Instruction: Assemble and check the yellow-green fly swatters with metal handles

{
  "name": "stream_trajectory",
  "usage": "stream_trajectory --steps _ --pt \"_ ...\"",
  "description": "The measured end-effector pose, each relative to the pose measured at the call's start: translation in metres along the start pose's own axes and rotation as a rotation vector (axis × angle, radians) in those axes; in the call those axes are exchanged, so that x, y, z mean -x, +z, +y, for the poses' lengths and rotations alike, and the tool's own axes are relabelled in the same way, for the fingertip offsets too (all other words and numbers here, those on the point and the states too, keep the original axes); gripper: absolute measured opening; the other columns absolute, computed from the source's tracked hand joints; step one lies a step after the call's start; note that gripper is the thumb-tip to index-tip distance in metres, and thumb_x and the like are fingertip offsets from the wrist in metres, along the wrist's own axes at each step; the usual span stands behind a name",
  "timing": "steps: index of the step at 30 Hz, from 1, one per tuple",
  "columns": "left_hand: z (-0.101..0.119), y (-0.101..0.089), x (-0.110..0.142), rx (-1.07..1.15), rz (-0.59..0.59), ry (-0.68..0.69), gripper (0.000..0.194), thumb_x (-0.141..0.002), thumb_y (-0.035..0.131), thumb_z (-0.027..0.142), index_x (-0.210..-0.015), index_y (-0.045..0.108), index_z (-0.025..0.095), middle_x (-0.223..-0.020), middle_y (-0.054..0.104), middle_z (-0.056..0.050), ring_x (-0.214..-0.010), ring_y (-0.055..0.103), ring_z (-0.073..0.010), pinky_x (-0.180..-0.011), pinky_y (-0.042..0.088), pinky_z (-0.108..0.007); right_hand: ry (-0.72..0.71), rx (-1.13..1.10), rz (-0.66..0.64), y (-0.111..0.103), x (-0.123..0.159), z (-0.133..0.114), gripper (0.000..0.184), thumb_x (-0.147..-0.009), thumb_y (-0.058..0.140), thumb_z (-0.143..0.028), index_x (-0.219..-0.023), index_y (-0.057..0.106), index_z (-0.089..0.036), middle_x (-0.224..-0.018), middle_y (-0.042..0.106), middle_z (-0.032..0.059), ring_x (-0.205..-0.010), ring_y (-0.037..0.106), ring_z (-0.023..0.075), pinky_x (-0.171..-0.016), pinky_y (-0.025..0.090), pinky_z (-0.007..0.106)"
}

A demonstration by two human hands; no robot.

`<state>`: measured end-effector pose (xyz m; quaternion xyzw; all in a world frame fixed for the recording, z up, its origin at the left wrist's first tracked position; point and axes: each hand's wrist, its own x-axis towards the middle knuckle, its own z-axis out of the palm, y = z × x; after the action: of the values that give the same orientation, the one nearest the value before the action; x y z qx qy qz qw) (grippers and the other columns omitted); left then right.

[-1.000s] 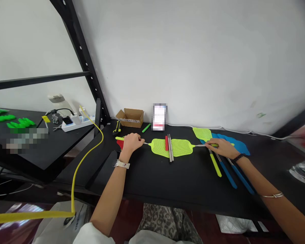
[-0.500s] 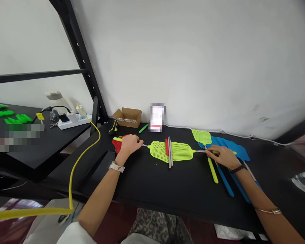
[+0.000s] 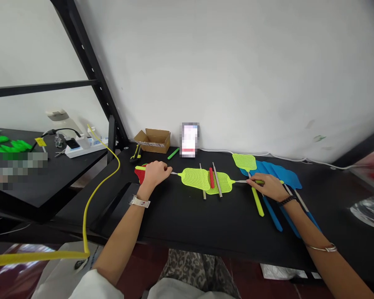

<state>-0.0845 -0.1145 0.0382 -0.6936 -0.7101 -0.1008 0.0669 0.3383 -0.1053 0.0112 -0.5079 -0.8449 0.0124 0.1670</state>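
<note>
My left hand [image 3: 156, 173] is closed around the shaft of a yellow-green fly swatter [image 3: 193, 178], whose handle end sticks out behind the wrist. My right hand [image 3: 266, 185] grips a second yellow-green fly swatter [image 3: 227, 182] pointing the opposite way. Their mesh heads overlap in the middle, the left one lying over the right. A red grip [image 3: 211, 177] and a metal rod [image 3: 217, 180] lie on the meshes. Another metal rod [image 3: 204, 194] passes beneath the left head. By my right hand lie another yellow-green swatter [image 3: 244, 162] and several blue swatters [image 3: 277, 172].
Red swatter heads [image 3: 139, 176] lie under my left hand. Behind are a small cardboard box [image 3: 156, 141], a yellow-black tool [image 3: 137, 153], a green stick [image 3: 173, 153] and a propped phone [image 3: 189, 139]. A yellow cable [image 3: 86, 207] hangs at left; a plastic bag [image 3: 369, 211] lies right.
The two swatter heads overlap more. The metal rods, formerly side by side on top, have come apart; one is now under the left head. The red grip has shifted right.
</note>
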Motion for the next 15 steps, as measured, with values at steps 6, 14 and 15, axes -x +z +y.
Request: stream_trajectory --steps 6,14,15 --pt "-0.007 -0.004 -0.001 -0.031 0.015 -0.095 0.039 -0.077 0.037 0.038 -0.074 0.070 0.017 -0.075 0.065 -0.013 -0.077 0.060 -0.0280 -0.063 0.038 -0.032 0.013 0.005 0.007 0.000 0.000 0.003 0.044 -0.088 0.038 -0.054 -0.082 0.067 -0.021 -0.087 0.065 0.0049 -0.074 0.060 0.0190 -0.052 0.043 0.025" --pt "-0.029 -0.028 0.007 -0.070 0.121 -0.321 0.041 -0.077 0.035 0.039 -0.071 0.068 0.016 -0.075 0.064 -0.013 -0.076 0.059 -0.0281 -0.060 0.038 -0.032 0.023 0.001 0.037 -0.001 0.001 0.004 0.044 -0.088 0.037 -0.053 -0.080 0.067 -0.021 -0.086 0.065 0.0043 -0.071 0.060 0.0180 -0.051 0.043 0.025" --pt "-0.033 -0.033 0.011 -0.085 0.117 -0.333 0.040 -0.076 0.036 0.039 -0.072 0.068 0.016 -0.076 0.064 -0.014 -0.076 0.059 -0.0287 -0.060 0.038 -0.032 0.020 -0.002 0.037 -0.001 0.001 0.004 0.044 -0.088 0.038 -0.053 -0.079 0.067 -0.021 -0.086 0.065 0.0043 -0.070 0.060 0.0179 -0.051 0.043 0.024"
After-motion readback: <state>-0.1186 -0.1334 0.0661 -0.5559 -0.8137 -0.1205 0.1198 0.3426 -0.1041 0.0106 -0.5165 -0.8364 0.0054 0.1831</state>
